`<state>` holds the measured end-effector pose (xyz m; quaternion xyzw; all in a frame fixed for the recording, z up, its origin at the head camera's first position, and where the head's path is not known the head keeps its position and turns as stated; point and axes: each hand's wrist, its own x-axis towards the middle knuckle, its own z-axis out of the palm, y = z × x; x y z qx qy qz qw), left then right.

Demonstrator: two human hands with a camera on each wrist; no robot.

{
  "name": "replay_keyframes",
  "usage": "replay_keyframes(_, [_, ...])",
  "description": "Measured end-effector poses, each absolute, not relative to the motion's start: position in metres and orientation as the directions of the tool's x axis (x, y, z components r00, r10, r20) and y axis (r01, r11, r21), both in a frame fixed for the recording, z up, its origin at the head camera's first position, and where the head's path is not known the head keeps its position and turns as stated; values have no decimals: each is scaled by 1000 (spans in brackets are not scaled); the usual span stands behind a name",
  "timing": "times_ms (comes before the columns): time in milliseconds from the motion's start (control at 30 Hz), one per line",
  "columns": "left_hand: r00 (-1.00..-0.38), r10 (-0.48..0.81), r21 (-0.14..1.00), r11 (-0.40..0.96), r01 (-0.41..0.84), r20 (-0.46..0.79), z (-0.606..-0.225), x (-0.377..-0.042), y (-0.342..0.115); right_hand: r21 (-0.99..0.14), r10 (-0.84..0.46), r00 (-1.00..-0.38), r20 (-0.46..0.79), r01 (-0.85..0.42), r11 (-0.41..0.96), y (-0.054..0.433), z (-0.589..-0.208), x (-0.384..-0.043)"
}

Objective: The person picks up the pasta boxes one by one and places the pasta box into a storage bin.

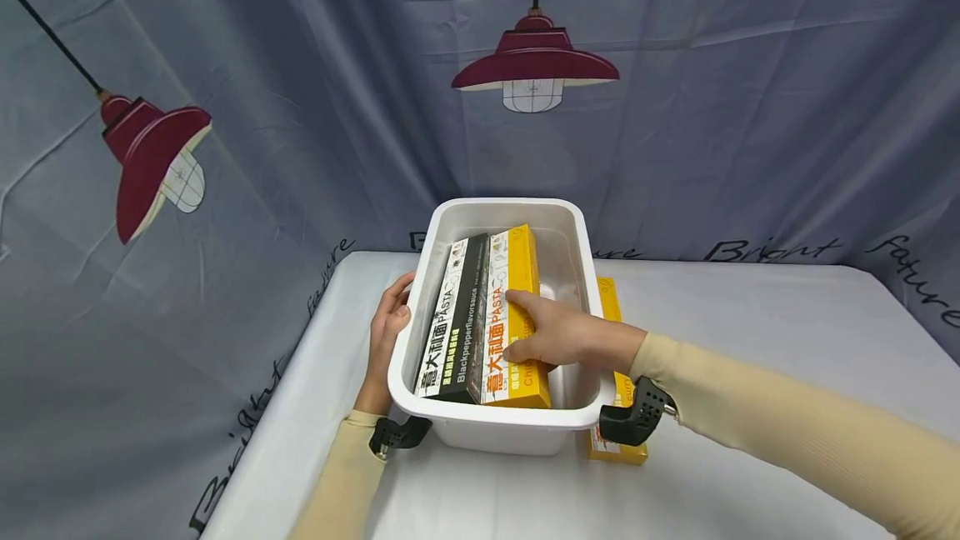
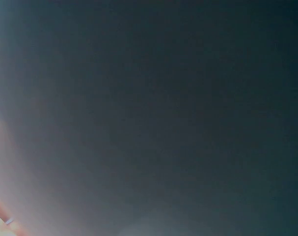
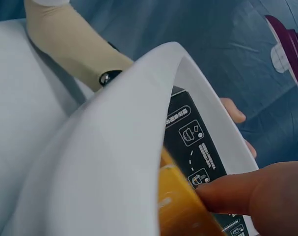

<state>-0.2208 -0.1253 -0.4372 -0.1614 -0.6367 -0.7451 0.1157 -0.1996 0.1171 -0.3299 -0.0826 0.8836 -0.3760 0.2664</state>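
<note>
A white plastic bin [image 1: 504, 417] stands on the table, with two pasta boxes lying side by side in it. The black-and-white box [image 1: 467, 315] is against the left wall; the yellow-and-white box [image 1: 521, 261] lies beside it. My right hand [image 1: 558, 330] reaches over the right rim and grips the yellow box, its thumb and forefinger across the top and its other fingers mostly hidden. In the right wrist view one finger [image 3: 232, 194] lies over the yellow box's edge. My left hand [image 1: 386, 332] rests against the bin's outer left side. The left wrist view is dark and blurred.
Another yellow pasta box [image 1: 618, 450] lies on the table just right of the bin, partly covered by the bin and my right wrist. A white cloth covers the table [image 1: 780, 373]. Behind it hangs a grey-blue curtain [image 1: 337, 107] printed with red lamps.
</note>
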Motion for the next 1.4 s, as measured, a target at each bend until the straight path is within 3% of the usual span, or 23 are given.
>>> replay_keyframes(200, [-930,43,918,-185,350,364,-438,-221,-126,-628,-355,-801,-482,34,777,115,-330,-198])
replay_keyframes(367, [-931,42,917,-196,347,362,-438,-220,-125,-587,-356,-810,-466,-18,809,114,-329,-198])
replay_keyframes(567, [-936,49,922,-198,333,349,-437,-220,-124,-624,-374,-848,-375,-67,779,118,-329,-196])
replay_keyframes(933, [-930,39,915,-199,350,364,-438,-218,-126,-643,-371,-850,-374,-50,764,118,-326,-193])
replay_keyframes(1133, [-935,49,917,-223,332,351,-440,-219,-124,-671,-388,-892,-233,-142,728,138,-299,-187])
replay_keyframes(1300, [-936,45,917,-223,332,350,-440,-219,-125,-754,-372,-928,2,-246,609,180,-275,-177])
replay_keyframes(1400, [-931,49,914,-213,344,362,-437,-219,-128,-734,-295,-947,126,-289,614,211,-275,-172])
